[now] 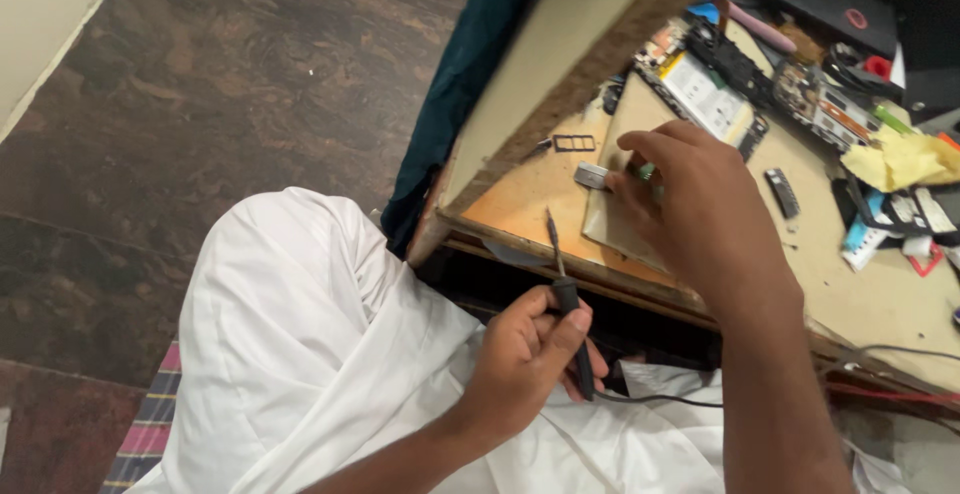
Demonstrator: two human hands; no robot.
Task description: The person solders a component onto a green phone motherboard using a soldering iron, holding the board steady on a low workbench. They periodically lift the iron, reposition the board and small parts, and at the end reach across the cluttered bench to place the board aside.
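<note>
Left hand [525, 359] grips screwdriver [567, 299]; right hand [690, 204] pinches metal piece [591, 176].

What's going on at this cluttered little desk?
A person in white clothing sits at a low wooden table. The left hand holds a thin, dark-handled screwdriver, tip up. The right hand reaches over the table, its fingertips on a small grey metal piece. Behind lie an opened phone, a loose circuit board and yellow paper.
</note>
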